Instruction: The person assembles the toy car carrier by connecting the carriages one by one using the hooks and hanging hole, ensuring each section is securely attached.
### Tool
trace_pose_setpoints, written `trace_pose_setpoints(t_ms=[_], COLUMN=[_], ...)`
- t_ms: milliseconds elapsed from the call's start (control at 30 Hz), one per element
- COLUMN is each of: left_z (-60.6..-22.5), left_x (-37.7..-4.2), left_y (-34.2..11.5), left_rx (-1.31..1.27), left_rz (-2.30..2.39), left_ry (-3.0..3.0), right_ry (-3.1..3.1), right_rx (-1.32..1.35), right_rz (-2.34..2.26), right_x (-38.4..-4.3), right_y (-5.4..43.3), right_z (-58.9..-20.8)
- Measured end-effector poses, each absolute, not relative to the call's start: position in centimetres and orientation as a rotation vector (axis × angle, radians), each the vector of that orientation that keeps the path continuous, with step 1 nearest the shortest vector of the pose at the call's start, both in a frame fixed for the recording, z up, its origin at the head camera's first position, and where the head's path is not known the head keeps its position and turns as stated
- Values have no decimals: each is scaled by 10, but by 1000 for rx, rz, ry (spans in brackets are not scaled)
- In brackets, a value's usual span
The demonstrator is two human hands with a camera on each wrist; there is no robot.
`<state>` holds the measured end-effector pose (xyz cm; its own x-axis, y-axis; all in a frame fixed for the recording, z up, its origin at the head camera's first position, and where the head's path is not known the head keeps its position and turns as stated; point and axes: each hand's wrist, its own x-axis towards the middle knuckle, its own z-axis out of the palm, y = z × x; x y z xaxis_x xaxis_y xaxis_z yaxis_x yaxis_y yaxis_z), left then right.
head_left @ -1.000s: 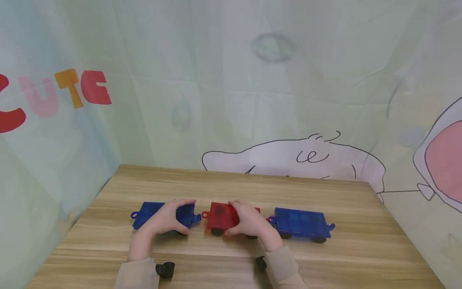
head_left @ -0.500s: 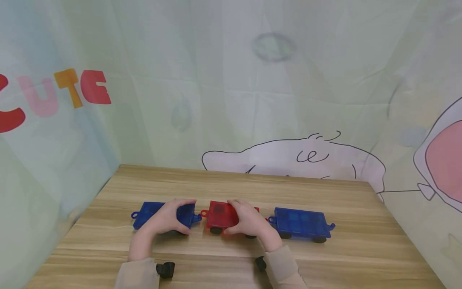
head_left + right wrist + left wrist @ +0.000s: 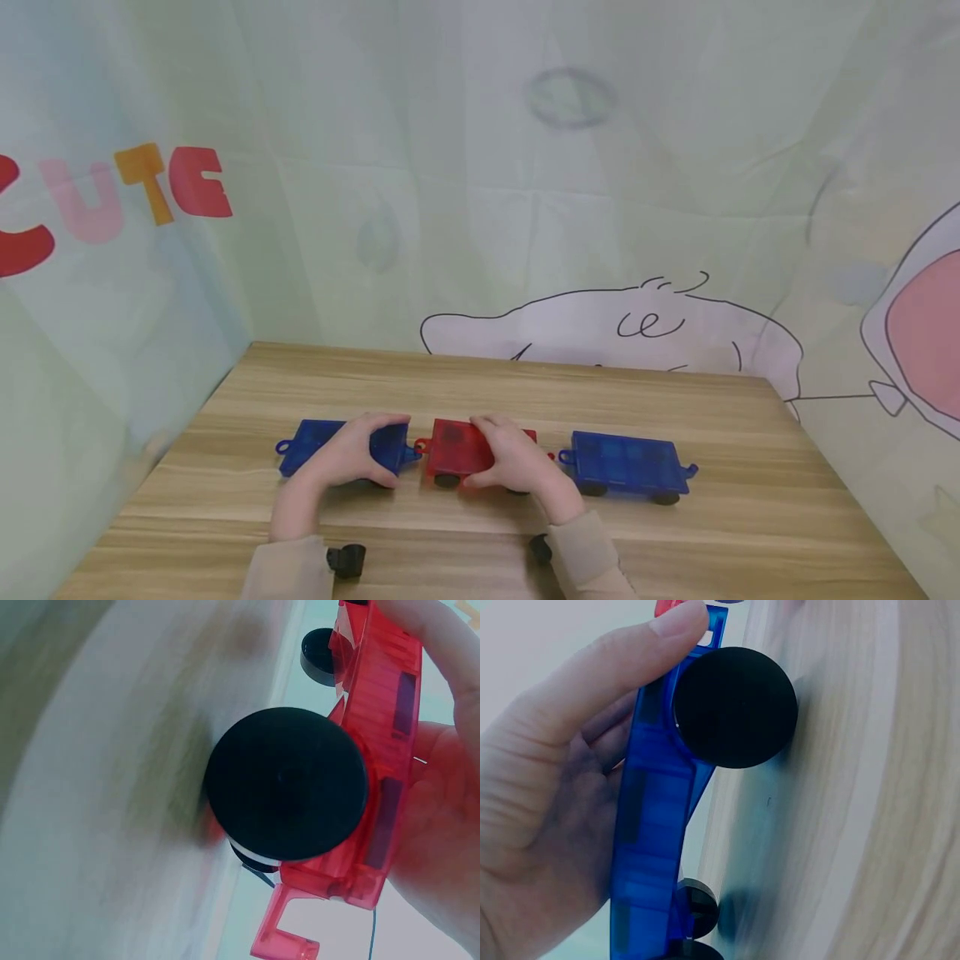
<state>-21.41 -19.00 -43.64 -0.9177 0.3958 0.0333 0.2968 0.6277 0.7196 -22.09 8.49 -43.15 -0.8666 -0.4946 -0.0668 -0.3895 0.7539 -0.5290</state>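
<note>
My left hand grips a translucent blue toy train car from above, thumb on the near side and fingers on the far side. My right hand holds a translucent red toy train car the same way. The red car's left ring overlaps the blue car's hook at its right end. Black wheels show under both cars, one large wheel in the left wrist view and another wheel in the right wrist view. The red car's hook sticks out beyond its body.
A second blue toy train car stands on the wooden table to the right, its ring a little apart from the red hook. A printed curtain hangs behind the table and along its sides.
My right hand has slid the red car slightly left, so its ring now overlaps the blue car's hook. The gap to the right-hand blue car has widened a little.
</note>
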Motion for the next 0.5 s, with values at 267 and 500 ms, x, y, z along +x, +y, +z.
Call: trace_pose_setpoints(t_ms=[267, 500], left_z=[-436, -436], left_x=[-214, -214], left_y=[-188, -188], left_rx=[559, 560], left_rz=[1155, 1148], left_ry=[2720, 2722], right_ry=[2757, 2756], right_rx=[-726, -728], right_rz=[-730, -712], right_x=[-221, -221], right_y=[84, 83], right_z=[-433, -432])
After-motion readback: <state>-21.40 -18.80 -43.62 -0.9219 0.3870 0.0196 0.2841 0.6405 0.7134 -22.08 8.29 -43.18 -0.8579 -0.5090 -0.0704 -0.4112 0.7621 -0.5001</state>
